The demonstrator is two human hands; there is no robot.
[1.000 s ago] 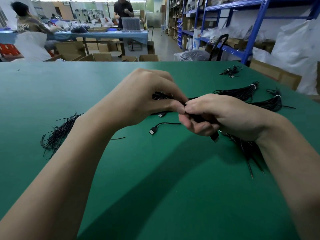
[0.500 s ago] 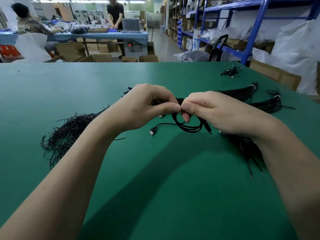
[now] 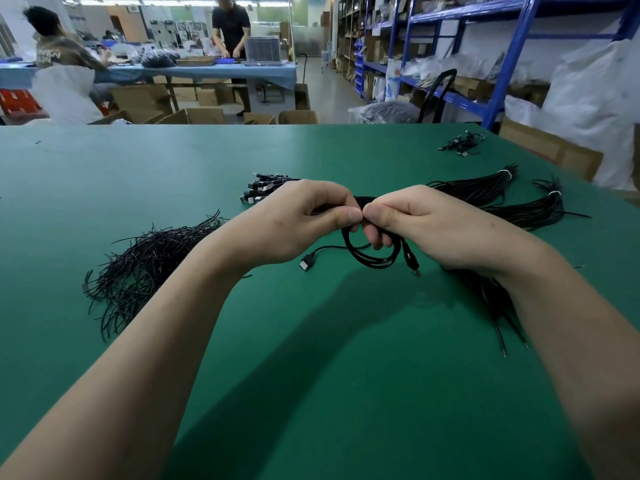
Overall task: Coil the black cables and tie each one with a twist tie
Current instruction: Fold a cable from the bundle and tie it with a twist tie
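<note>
Black cable [image 3: 372, 256] coiled, hanging above the table [image 3: 311, 375] — both hands' fingers [image 3: 346, 216] pinching its top, likely twisting the tie. Loose bundles [image 3: 485, 188] and twist ties [image 3: 145, 261] remain — plenty left.

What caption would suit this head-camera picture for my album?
Both hands, left and right, pinch a coiled black cable above the green table.

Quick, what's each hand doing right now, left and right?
Left hand: closed, pinching the top of the coiled black cable.
Right hand: closed on the same coil, thumb tip against the left thumb.
</note>
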